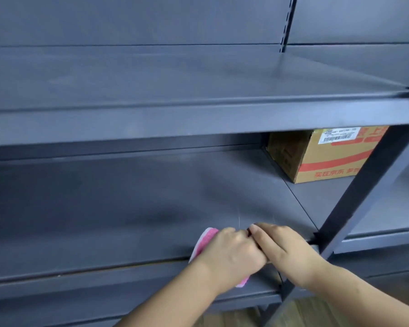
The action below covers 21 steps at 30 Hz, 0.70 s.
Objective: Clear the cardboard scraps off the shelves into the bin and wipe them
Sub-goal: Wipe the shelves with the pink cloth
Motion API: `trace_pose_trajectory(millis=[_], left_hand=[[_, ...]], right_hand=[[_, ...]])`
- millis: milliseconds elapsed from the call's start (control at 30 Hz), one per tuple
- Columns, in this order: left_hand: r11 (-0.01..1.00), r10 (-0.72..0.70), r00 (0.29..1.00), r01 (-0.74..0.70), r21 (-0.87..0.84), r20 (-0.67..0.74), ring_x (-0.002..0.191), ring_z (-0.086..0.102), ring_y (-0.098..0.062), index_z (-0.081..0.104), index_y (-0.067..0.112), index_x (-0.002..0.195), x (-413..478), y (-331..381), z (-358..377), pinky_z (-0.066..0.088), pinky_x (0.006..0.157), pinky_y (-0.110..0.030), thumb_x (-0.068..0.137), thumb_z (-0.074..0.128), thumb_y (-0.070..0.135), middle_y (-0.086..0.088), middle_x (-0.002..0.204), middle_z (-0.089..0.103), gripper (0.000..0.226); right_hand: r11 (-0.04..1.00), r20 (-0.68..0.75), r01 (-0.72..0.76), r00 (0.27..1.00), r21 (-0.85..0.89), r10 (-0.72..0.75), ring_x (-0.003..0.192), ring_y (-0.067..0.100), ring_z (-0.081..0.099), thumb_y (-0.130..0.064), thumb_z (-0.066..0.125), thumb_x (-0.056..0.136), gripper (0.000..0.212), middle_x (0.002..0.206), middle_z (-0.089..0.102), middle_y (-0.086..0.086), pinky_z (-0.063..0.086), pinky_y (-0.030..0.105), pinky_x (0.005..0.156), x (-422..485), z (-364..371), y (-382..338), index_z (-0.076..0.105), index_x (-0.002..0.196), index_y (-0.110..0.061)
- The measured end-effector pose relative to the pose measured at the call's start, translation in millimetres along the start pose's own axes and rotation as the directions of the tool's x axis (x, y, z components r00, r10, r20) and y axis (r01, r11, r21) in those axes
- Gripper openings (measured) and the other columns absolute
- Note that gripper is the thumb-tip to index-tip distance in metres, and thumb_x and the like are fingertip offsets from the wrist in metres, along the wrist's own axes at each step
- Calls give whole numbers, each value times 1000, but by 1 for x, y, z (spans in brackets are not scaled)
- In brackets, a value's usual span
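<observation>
1. Progress: no loose cardboard scraps visible on the upper shelf or the middle shelf. Clearing looks done for this bay, judging by the bare metal.
2. Wiping stage under way on the middle shelf, near its front right corner. Faint smears on the surface, so probably more passes needed leftward and toward the back.
3. Still left, by the look of it: the rest of the middle shelf, lower levels out of view, and the neighbouring bay.
4. Intact cardboard box at right of centre, on the next bay's shelf behind the slanting upright. Unclear whether it counts as scrap.
5. Bin not in frame.
6. Left hand, lower centre: knuckles up, fingers curled down over the pink cloth, pressing it to the shelf. Cloth edge showing left of the hand and below the wrist.
7. Right hand: just right of the left hand, touching it, fingers bent at the shelf's front edge. Cannot tell whether pinching the cloth, a scrap, or nothing.
8. Both forearms entering from the lower right.
</observation>
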State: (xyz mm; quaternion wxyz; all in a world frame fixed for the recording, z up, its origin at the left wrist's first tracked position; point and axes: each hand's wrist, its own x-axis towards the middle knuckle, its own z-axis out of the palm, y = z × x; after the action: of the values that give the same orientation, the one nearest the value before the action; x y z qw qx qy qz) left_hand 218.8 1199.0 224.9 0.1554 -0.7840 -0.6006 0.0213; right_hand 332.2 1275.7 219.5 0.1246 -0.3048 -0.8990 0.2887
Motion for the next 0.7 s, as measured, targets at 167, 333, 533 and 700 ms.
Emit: trace_pose_trajectory(millis=[167, 333, 533, 700], left_hand=[[994, -43, 990, 56, 96, -132, 31, 40, -3, 52, 21, 35, -27, -21, -45, 8, 47, -21, 12, 82, 42, 8, 33, 44, 43], [997, 30, 946, -8, 71, -324, 35, 45, -3, 57, 21, 39, -39, -35, -79, 12, 43, -20, 34, 77, 37, 10, 37, 49, 26], [992, 89, 863, -123, -36, -498, 37, 49, -12, 61, 18, 46, -50, -54, -129, 25, 37, -15, 64, 45, 25, 5, 41, 52, 25], [995, 88, 830, -101, 6, -551, 38, 55, -14, 66, 16, 49, -46, -75, -187, 31, 36, -16, 69, 45, 29, 2, 43, 57, 32]], right_hand=[[996, -55, 89, 995, 0, -89, 64, 8, 45, -59, 14, 80, 45, 57, 47, -2, 34, 21, 61, 0, -10, -48, 34, 58, -24], [988, -95, 156, 983, -3, -155, 62, 10, 42, -50, 23, 90, 44, 58, 46, -3, 33, 22, 59, -9, -36, -89, 33, 57, -22], [966, -156, 260, 954, 14, -255, 58, 7, 41, -61, 14, 77, 44, 59, 50, -15, 31, 16, 57, -19, -76, -147, 36, 53, -32], [947, -260, 322, 914, 1, -311, 55, 9, 44, -61, 13, 75, 49, 48, 52, -6, 32, 17, 55, -12, -117, -187, 33, 49, -25]])
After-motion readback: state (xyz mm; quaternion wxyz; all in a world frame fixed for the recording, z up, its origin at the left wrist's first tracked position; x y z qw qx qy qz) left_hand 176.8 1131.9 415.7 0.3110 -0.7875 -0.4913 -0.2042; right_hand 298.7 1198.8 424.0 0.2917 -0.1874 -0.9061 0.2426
